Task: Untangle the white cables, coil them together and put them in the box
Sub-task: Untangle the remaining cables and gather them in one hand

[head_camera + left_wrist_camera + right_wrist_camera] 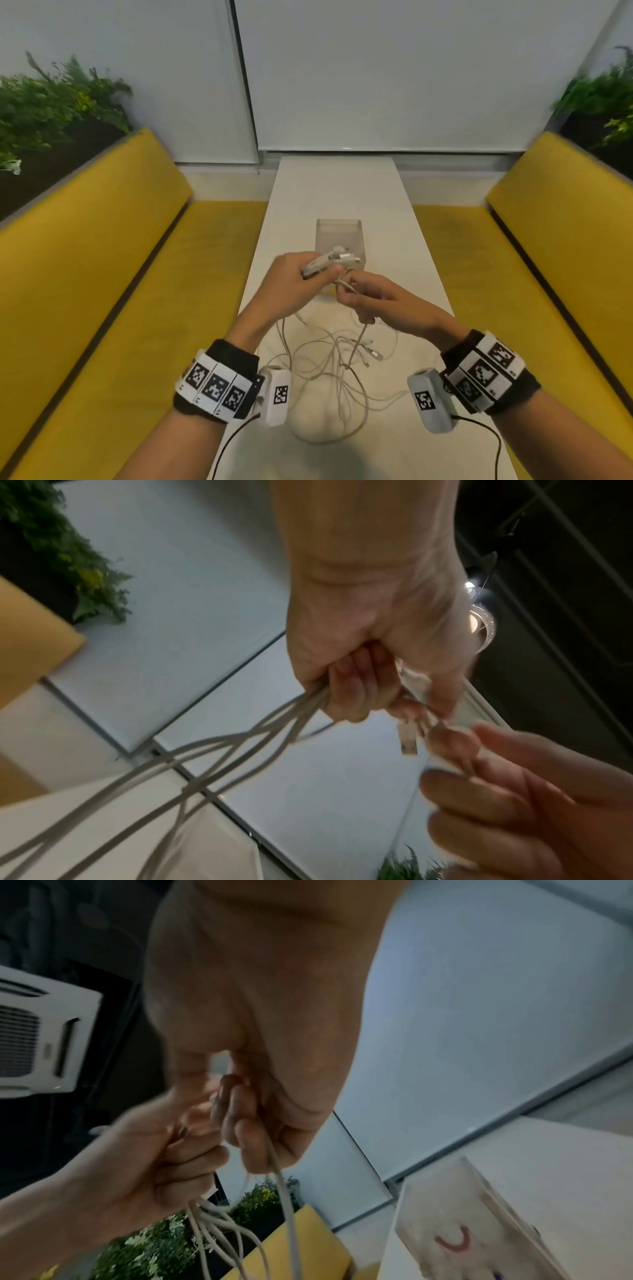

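While gripping a bundle of thin white cables (337, 359) with curled fingers, left hand (291, 286) raised over the long white table (342, 192), several white plug ends (330, 260) jutting from the fist toward the translucent square plastic box (339, 240) just beyond. Right hand (373, 299) touching it, fingers curled round a single cable end. Rest of the tangle hanging in loose loops onto the tabletop between the wrists, yellow upholstered benches (102, 274) on both sides
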{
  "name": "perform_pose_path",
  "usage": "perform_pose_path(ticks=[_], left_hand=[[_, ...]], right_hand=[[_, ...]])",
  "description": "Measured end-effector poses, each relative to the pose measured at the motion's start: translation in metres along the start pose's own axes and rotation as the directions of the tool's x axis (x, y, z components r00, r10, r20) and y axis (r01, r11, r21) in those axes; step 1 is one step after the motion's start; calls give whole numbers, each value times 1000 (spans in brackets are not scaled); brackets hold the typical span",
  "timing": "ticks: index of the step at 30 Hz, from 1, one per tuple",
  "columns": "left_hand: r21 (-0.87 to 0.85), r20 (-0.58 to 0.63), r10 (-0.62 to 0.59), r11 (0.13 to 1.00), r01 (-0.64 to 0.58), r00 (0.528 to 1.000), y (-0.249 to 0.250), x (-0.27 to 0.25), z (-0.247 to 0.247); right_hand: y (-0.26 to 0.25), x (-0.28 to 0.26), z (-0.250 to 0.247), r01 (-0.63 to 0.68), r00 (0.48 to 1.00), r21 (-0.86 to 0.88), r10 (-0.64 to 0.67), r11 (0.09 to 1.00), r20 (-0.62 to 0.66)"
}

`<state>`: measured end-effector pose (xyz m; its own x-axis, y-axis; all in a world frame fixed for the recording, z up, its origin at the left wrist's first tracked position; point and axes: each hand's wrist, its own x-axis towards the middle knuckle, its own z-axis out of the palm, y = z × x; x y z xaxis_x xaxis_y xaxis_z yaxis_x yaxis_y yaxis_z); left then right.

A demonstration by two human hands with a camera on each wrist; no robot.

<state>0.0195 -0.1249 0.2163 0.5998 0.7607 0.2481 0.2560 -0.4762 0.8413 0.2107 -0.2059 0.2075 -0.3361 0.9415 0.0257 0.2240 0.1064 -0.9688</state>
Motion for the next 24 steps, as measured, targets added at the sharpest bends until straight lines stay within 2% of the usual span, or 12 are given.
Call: perform_pose_path(ticks=[2,4,7,9,11,14,18,20,22,24], left_hand=[[-16,-131,2,1000,-4,991,2,4,-8],[-63,-274,-1,998,-17,962,9,9,-18],[-202,-483,-62,978,-42,873,15,15,-38],[-222,-558,-89,974,-44,825,15,18,-44],[-245,-627,-117,968,-53,770,14,18,-44],[-378,-675,-208,921,-90,708,19,18,-39],[-539,-675,-286,820,-189,680,25,21,-45],[-592,-660,-332,783,-194,674,23,24,-50],[-570,-651,-346,810,-135,675,17,28,-52],[-481,-668,-297,872,-91,683,15,26,-49]], right_hand=[[10,-2,-3,-18,1000,-3,18,1000,-3],[24,-4,-6,-49,999,-9,49,999,-8],[46,-5,-10,-97,993,-29,94,995,-69],[53,-4,-12,-88,989,-32,83,996,-121],[54,0,-16,-85,991,-85,75,993,-111],[50,5,-18,-90,995,-212,79,973,-59],[49,7,-24,-114,992,-242,95,964,-89],[44,9,-27,-94,994,-256,74,962,-84],[33,13,-28,-56,997,-243,40,968,-71],[24,16,-27,-17,998,-167,7,986,-62]])
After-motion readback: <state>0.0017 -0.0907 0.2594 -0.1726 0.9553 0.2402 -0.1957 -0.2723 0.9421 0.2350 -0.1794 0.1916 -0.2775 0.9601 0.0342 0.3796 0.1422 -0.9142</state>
